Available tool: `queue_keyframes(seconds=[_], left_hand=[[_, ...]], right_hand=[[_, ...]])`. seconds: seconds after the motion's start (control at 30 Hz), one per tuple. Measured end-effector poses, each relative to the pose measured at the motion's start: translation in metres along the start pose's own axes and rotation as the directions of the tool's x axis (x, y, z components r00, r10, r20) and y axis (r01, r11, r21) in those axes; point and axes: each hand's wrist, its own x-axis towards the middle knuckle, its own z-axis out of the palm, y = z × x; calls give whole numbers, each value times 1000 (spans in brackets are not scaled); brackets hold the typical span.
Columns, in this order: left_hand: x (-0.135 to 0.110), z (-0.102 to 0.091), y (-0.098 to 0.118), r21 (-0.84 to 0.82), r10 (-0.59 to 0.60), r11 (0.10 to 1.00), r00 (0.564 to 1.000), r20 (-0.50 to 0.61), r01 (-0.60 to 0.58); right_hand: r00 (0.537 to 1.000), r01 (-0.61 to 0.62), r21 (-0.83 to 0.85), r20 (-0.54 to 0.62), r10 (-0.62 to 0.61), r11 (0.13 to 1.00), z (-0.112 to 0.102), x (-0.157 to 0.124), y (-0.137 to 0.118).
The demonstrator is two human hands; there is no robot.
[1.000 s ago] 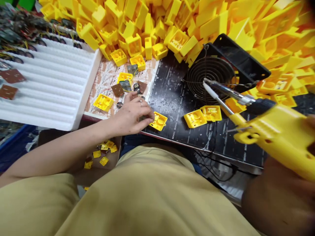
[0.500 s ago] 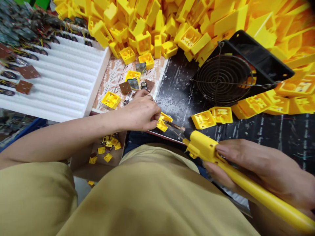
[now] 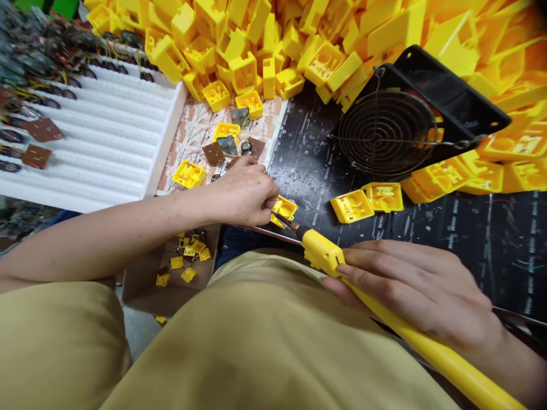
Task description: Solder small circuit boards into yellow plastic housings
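My left hand (image 3: 248,192) is closed at the bench's front edge, its curled fingers on the left side of a small yellow plastic casing (image 3: 287,208). Part of that casing is hidden behind the fingers. My right hand (image 3: 410,287) grips a yellow soldering iron (image 3: 322,250) from above. Its dark metal tip points left into the casing, close to my left thumb. Beyond my left hand lie another casing (image 3: 188,174), brown circuit boards (image 3: 212,154) and a casing with a wired grey part (image 3: 226,145).
A black fan (image 3: 380,134) with a wire guard stands on the dark bench, two open casings (image 3: 352,206) before it. Yellow casings (image 3: 243,74) heap up at the back. At left is a ridged white foam tray (image 3: 123,131) with wired parts. Below, a cardboard box (image 3: 145,293) holds yellow pieces.
My right hand has moved the soldering iron left, bringing its tip closer to my left fingers and the casing. My left hand stays at the casing.
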Motion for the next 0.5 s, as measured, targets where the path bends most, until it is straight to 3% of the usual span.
queue_keyframes(seconds=[0.17, 0.3, 0.5], left_hand=[[0, -2, 1, 10, 1, 1000, 1000, 17, -2], [0, -4, 1, 28, 10, 1000, 1000, 11, -10], [0, -4, 0, 44, 13, 999, 1000, 16, -14]], right_hand=[[999, 49, -33, 8, -49, 998, -11, 3, 3], [997, -82, -47, -10, 81, 996, -14, 1, 4], [995, -101, -160, -8, 101, 982, -15, 0, 5]])
